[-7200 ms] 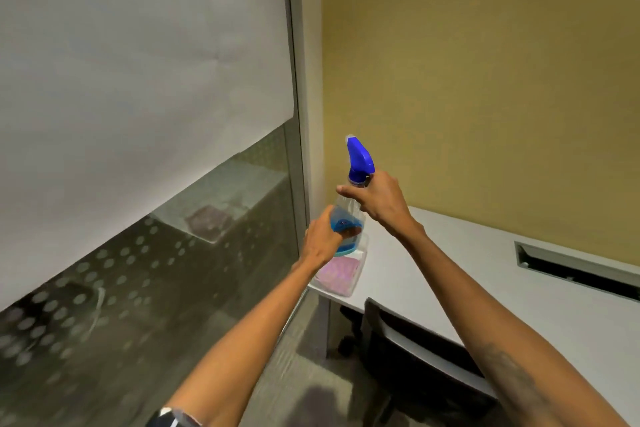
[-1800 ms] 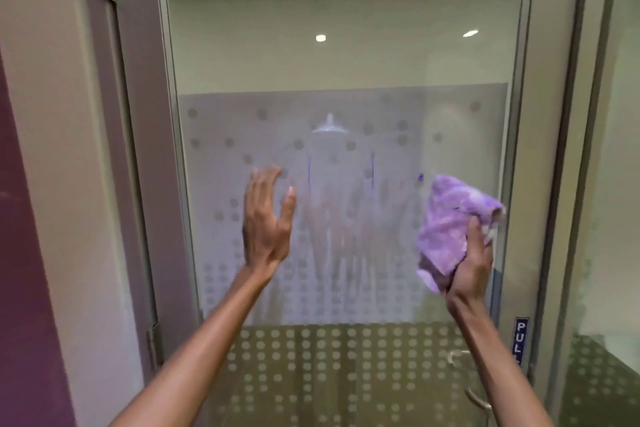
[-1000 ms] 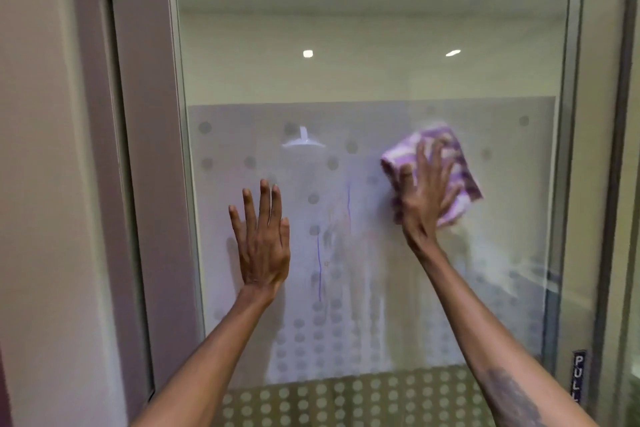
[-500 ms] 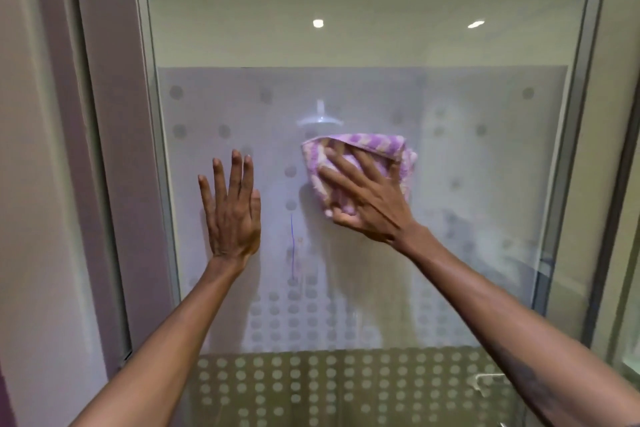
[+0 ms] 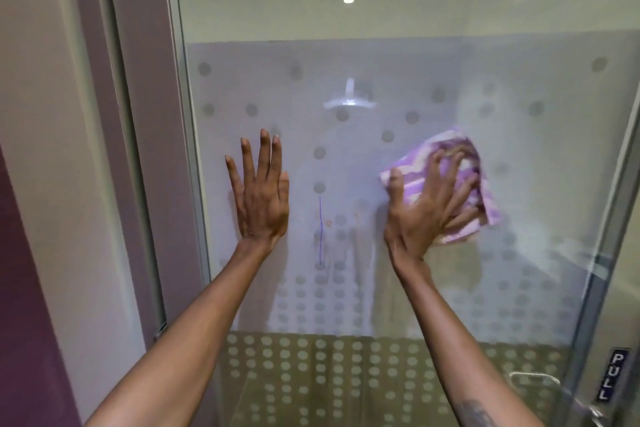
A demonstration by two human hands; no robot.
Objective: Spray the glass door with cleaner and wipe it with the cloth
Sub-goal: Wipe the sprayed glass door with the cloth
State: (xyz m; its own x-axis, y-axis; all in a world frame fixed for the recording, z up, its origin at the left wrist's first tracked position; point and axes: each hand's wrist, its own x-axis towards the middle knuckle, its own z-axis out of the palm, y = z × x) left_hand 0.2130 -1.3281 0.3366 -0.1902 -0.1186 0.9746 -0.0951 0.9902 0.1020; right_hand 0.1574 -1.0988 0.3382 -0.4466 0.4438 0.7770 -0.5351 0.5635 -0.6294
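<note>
Since half a second ago the purple-and-white striped cloth (image 5: 460, 180) has slid from mid-pane to the right on the frosted, dotted glass door (image 5: 415, 80). Cloth partly hidden and blurred under the right hand (image 5: 426, 208), fingers spread, pressing and gripping it. Left hand (image 5: 259, 194) flat, open, empty against the glass.

Two hands (image 5: 263, 198), one cloth (image 5: 485, 198), one glass door (image 5: 433, 80).

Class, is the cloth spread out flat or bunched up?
Bunched up: the cloth sits crumpled under the right hand, pressed against the glass door.
</note>
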